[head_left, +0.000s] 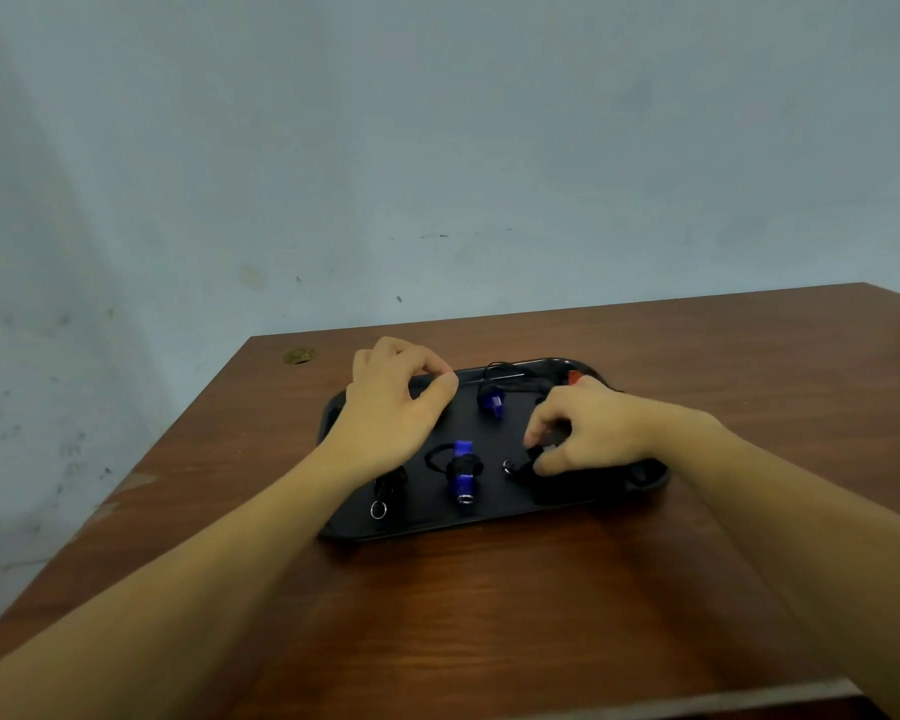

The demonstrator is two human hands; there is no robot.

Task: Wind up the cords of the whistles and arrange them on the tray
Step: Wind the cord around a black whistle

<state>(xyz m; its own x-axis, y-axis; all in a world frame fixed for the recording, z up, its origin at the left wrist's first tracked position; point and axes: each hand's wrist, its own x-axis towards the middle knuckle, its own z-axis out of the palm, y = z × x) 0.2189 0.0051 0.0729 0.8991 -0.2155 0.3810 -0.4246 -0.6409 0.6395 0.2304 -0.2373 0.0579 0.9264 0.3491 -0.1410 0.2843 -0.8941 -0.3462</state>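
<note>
- Near row, tray [583, 498]: two wound whistles; blue whistle [461, 475], long axis 12–6.
- Right hand [588, 433]: fingers pinching black whistle [528, 462] at 3 o'clock of blue.
- Left hand [393, 402]: curled, contents unclear.
- Far: loose blue whistle [492, 400], nearer right hand.

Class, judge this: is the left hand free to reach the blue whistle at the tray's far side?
Probably yes: the left hand hovers nearby, seemingly empty, and nothing lies between it and the blue whistle.
</note>
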